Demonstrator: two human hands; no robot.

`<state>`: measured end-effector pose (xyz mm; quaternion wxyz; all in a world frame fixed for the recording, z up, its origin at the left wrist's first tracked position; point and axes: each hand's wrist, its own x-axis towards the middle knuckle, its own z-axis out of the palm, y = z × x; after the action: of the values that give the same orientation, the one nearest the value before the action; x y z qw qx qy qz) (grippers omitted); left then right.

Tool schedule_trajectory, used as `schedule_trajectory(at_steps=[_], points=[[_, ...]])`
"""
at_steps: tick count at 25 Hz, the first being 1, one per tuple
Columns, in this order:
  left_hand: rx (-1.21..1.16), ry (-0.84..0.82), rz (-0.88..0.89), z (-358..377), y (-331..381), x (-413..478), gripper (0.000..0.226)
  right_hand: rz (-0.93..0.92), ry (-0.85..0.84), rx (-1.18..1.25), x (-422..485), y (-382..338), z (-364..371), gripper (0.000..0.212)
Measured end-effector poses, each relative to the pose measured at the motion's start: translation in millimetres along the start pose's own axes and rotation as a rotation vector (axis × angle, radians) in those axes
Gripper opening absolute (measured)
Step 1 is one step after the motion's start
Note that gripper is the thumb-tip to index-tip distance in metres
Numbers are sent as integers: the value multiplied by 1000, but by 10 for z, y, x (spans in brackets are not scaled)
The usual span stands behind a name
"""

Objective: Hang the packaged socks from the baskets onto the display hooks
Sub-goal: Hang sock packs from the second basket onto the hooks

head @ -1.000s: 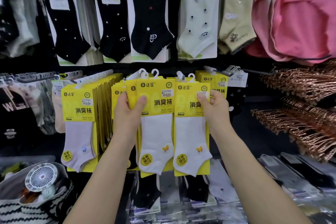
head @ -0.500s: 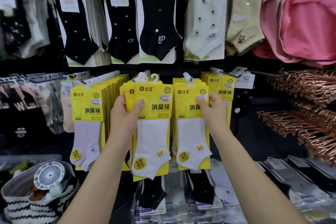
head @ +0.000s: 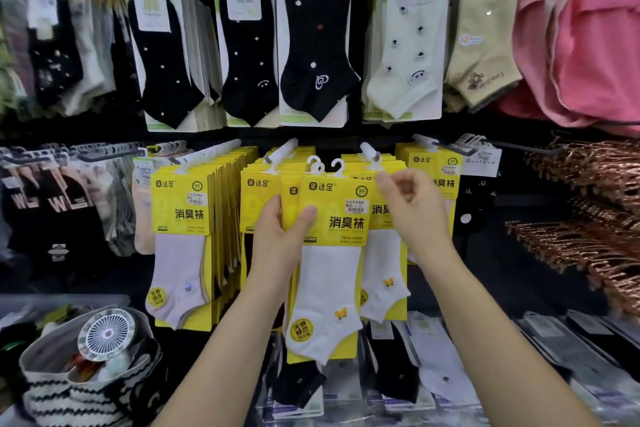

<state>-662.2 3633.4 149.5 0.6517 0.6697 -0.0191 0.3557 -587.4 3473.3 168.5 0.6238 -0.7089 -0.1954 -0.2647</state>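
Observation:
My left hand [head: 280,239] grips a small stack of yellow-carded white sock packs [head: 332,253], thumb on the front card, their white plastic hooks [head: 325,165] free above. My right hand [head: 412,208] hovers at the top right corner of that stack with fingers loosely curled, holding nothing I can see. Behind it, a white sock pack [head: 382,267] hangs on the white display hook [head: 369,151]. More yellow packs hang on the middle hook [head: 282,151] and the left hook [head: 211,154].
A striped bag [head: 83,392] with a small round fan [head: 105,334] sits at lower left. Copper hangers [head: 588,218] stick out at right. Black and pale socks [head: 311,45] hang above; pink garments [head: 588,28] at upper right. Flat sock packs [head: 433,364] lie below.
The pack my right hand held now hangs on the right hook and the hand has let go. My left hand has shifted its stack rightward.

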Motion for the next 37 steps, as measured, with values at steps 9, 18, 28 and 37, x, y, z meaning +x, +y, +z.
schedule_trajectory(at_steps=[9, 18, 28, 37], points=[[-82, 4, 50, 371, 17, -15, 10, 190, -128, 42, -59, 60, -126, 25], [-62, 119, 95, 123, 7, 111, 13, 215, -28, 194, 0, 150, -258, 10], [66, 111, 100, -94, 39, 154, 8, 206, -22, 157, -16, 286, -89, 15], [-40, 84, 28, 140, 36, 32, 7, 54, 22, 125, -71, 58, -42, 14]])
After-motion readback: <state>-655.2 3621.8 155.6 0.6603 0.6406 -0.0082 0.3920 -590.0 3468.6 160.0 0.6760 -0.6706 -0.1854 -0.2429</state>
